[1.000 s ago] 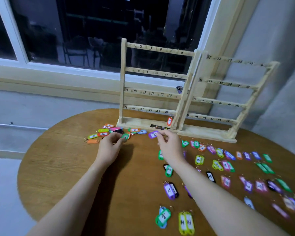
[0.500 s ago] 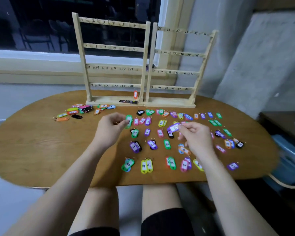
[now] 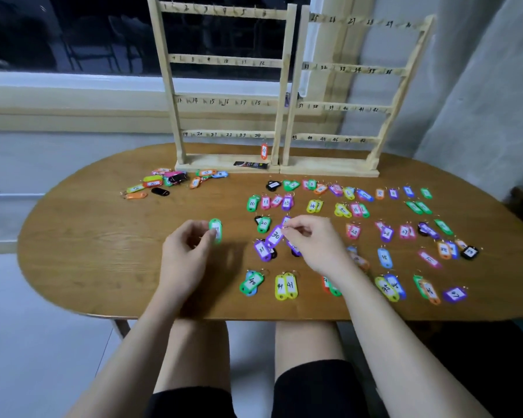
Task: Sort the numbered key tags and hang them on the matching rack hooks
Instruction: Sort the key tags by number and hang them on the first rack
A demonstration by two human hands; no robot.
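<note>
Two hands over the tabletop's middle: my left hand pinches a green tag, my right hand pinches purple tag 30 by its ring. Sorted tags right, loose pile far-left, racks at far edge.

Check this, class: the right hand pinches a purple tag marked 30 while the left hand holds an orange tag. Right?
Not quite. In the head view the left hand holds a green tag, not an orange one. The right hand does pinch the purple tag marked 30.
</note>
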